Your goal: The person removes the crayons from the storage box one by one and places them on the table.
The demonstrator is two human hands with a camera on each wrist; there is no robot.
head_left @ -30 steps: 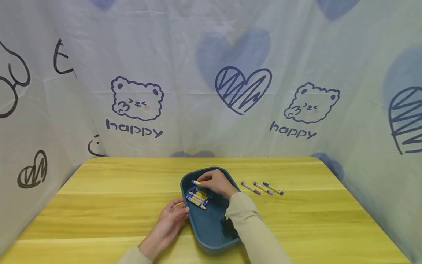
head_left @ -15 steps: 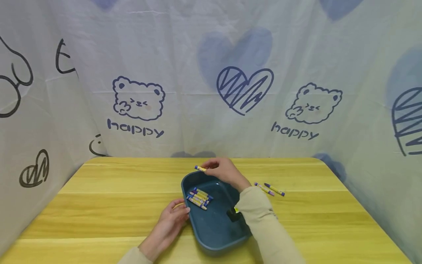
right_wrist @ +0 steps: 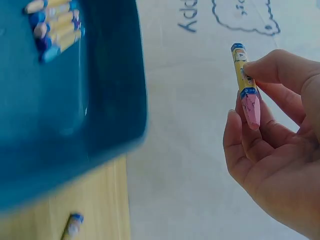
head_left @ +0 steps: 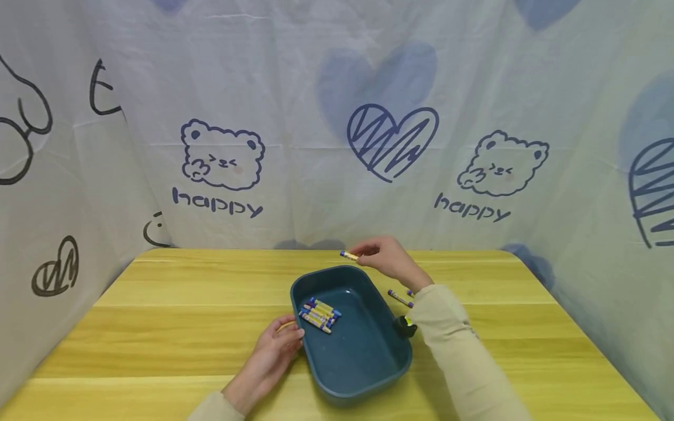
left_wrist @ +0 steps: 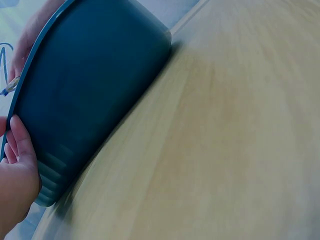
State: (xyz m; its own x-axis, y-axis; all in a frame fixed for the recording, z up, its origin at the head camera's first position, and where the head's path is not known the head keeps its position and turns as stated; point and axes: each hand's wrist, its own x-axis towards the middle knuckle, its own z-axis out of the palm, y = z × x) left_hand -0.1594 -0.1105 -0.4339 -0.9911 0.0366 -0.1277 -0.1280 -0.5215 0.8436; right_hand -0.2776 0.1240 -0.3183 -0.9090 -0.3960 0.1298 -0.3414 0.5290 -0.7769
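Note:
My left hand (head_left: 278,352) grips the near-left rim of a dark teal bin (head_left: 363,383); in the left wrist view its fingers (left_wrist: 22,142) lie against the bin's outer wall. Inside the bin, several yellow-wrapped crayons (head_left: 318,317) lie bunched at the left side. Beyond the far right corner of the bin, my right hand (head_left: 388,257) is raised and pinches a crayon (head_left: 349,255) between thumb and fingers. In the right wrist view this crayon shows a yellow wrapper, blue bands and a pink tip pointing down.
On the wooden table (head_left: 174,327), a loose crayon (head_left: 400,298) lies right of the bin. A second crayon (head_left: 410,293) is mostly hidden by my right sleeve (head_left: 458,339). A printed cloth (head_left: 305,175) hangs behind the table.
My right hand has moved from over the bin up and right, past its far rim, still pinching the crayon. The left hand stays at the rim.

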